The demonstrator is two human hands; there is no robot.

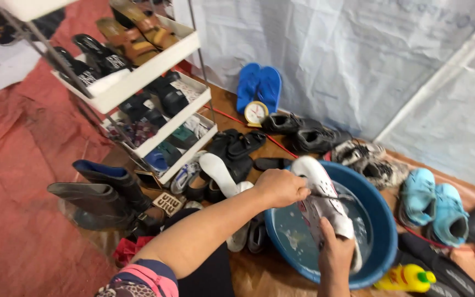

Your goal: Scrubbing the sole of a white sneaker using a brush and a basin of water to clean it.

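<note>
A blue basin sits on the floor, holding shallow soapy water and a white shoe that lies tilted across it, toe toward the far rim. To the left stands a white shoe rack — sandals on its upper shelf, dark shoes and mixed pairs on the lower ones.

The left arm comes in from the lower left, stretched out over the basin's near rim. The left hand is closed in a fist at the shoe's toe end, gripping a thin tool — too small to tell what kind — laid against the shoe. The right hand rises from the bottom edge, fingers wrapped around the shoe's heel end, holding it above the water.

A yellow bottle lies just beside the basin.
</note>
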